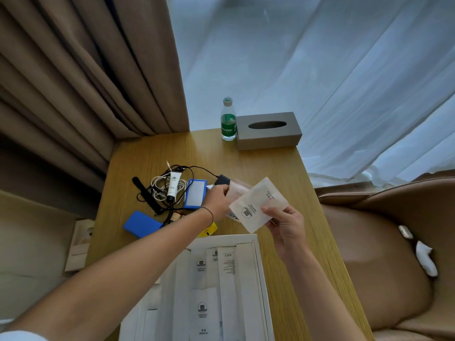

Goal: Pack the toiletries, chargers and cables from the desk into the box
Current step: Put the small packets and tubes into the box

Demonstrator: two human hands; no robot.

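The box (pixel 257 267) sits at the near edge of the desk (pixel 290 183), right under the arms, so things can go in with a short move. White packets already lie flat in it, side by side, which leaves room for more.

Just past the box, the right hand (pixel 283 223) pinches a white packet (pixel 258 204) by its near corner, between thumb and fingers. It is held up over the desk with the print facing up, maybe so the person can read it before packing it.

The left hand (pixel 218 199) reaches over the box and closes on a clear packet (pixel 237 189) just behind the white one. I think it is picking that one up, to take both at once.

A yellow thing (pixel 209 230) peeks out from under the left arm. I cannot tell what it is.

Left of the hands, more things wait on the desk: a blue case (pixel 141 227), a blue pad (pixel 195 194), a white tube (pixel 173 184) on a pile of cables (pixel 160 190), and a black charger (pixel 222 180).

At the far end stand a bottle (pixel 228 119) and a tissue box (pixel 268 130), touching. They look like room things, not for packing.
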